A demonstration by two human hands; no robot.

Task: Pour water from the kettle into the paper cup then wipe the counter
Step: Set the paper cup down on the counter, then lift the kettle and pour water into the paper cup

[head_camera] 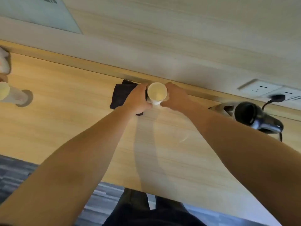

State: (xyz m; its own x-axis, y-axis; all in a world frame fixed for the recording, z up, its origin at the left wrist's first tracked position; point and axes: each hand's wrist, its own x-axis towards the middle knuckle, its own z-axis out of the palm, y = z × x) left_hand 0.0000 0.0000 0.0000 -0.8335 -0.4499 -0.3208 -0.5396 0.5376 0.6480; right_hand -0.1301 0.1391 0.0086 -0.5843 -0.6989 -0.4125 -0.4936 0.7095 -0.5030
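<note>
A white paper cup (156, 93) stands upright near the back of the wooden counter (65, 121), its opening toward me. My left hand (136, 101) wraps its left side and my right hand (175, 97) wraps its right side. A dark cloth (120, 95) lies flat just left of the cup, partly under my left hand. The dark kettle (250, 115) sits on its base at the right, lid open, apart from both hands. A faint wet ring (180, 136) marks the counter in front of the cup.
A stack of paper cups (11, 95) lies at the far left beside a round cable hole (26, 99). Wall sockets (267, 91) with a black plug are behind the kettle. The counter's front edge runs near my legs.
</note>
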